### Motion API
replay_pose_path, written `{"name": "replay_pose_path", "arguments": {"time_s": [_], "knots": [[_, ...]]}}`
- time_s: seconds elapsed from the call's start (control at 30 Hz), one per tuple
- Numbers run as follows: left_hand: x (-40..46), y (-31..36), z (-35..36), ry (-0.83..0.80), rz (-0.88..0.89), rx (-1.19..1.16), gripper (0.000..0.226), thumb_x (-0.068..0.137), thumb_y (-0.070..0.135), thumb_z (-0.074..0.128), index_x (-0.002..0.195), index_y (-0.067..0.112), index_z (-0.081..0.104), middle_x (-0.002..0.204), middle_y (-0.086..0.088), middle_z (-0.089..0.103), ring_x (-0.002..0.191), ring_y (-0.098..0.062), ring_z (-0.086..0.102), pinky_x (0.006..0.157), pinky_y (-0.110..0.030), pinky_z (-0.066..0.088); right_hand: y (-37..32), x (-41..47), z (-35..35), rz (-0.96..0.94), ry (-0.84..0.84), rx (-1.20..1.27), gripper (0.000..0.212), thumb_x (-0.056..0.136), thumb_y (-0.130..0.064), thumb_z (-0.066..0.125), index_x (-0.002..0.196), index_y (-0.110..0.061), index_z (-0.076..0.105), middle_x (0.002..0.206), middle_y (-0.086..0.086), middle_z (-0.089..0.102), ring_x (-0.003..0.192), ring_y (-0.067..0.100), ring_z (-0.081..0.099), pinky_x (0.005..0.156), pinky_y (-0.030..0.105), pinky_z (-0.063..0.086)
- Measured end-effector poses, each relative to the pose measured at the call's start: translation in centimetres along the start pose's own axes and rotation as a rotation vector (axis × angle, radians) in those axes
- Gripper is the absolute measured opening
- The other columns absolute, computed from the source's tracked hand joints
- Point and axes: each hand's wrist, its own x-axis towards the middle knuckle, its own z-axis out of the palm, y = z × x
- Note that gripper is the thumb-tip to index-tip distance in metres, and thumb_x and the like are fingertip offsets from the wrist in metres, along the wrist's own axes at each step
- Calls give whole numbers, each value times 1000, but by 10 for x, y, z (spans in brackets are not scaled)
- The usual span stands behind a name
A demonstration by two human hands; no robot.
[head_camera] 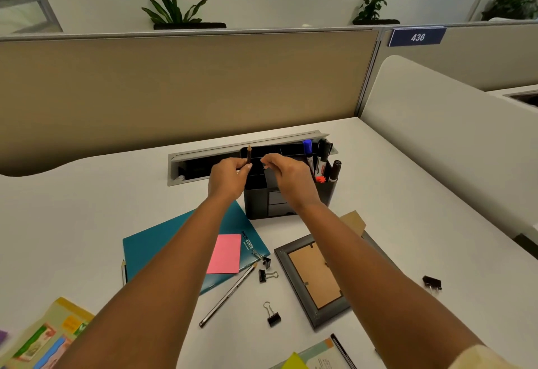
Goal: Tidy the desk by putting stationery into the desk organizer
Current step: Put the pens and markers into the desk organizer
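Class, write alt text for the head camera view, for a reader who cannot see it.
Over a black desk organizer on a white desk, a person's left hand pinches a brown pencil upright, while the right hand hovers curled beside it. Markers stand in the organizer's right side; nearer lie a teal folder, binder clips and a picture frame.

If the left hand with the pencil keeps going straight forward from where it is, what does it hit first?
Most likely the black desk organizer: the left hand, pinching the pencil upright, hovers at its near-left corner. Depth is unclear, so it may pass just above the rim.
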Motion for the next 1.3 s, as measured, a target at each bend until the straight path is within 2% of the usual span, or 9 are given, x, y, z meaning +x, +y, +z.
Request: {"name": "replay_pose_path", "arguments": {"time_s": [0.17,0.27,0.43,0.53,0.63,0.73,0.87,1.0,1.3], "knots": [[-3,-7,-1,-57,19,29,35,95,19,50,129,12,56,135,-9,57,128,-25,51,106,-34,39,-4,-9,-16,85,-1,31,28,92,-9,47,117,-6,60,113,13,67,106,24,62,90,20,41],[-9,-12,-4,-23,34,51,36,96,20,49,131,13,55,136,-8,57,127,-26,51,105,-35,40,-4,-22,-39,145,67,117,22,90,-8,52,108,-5,65,106,12,70,100,20,64,90,22,46],[-47,-17,-8,216,98,199,26,93,27,54,100,7,70,100,-11,70,85,-24,62,67,-27,41,21,-67,-88,487,81,86,17,84,-9,62,98,-11,71,100,6,72,87,12,64,85,23,49],[-71,-25,-3,-24,46,368,29,88,37,59,81,10,70,73,-5,65,72,-19,59,62,-25,39,44,-99,-114,756,-92,-42,12,80,-13,68,91,-13,72,96,5,72,79,10,59,77,24,46],[-89,-31,4,-325,-17,617,23,84,39,64,76,18,64,75,2,59,74,-14,54,56,-22,35,55,-129,-129,951,-284,-146,5,77,-16,70,82,-15,72,91,4,70,75,11,56,72,24,44],[-106,-38,10,-377,-55,714,22,82,37,67,74,19,57,83,0,62,75,-15,54,50,-20,32,57,-155,-134,1063,-324,-203,5,75,-15,71,74,-16,66,90,7,68,79,17,60,70,27,47],[-122,-42,15,-318,-79,763,25,80,34,70,93,14,65,99,-3,69,75,-16,53,60,-23,41,56,-179,-137,1152,-342,-282,19,71,-18,75,80,-6,64,83,10,66,75,23,62,56,23,44],[-131,-44,16,-303,-126,784,28,81,26,69,105,12,62,105,-5,66,92,-20,62,73,-23,47,49,-194,-136,1168,-378,-357,36,69,-31,77,67,-11,47,76,8,60,69,22,60,47,21,36],[-150,-54,20,-202,-125,626,19,90,5,54,106,8,62,108,-12,66,97,-24,62,82,-28,51,36,-204,-135,1113,-220,-238,47,71,-19,75,107,-6,47,102,15,62,81,23,58,66,29,44]]}}
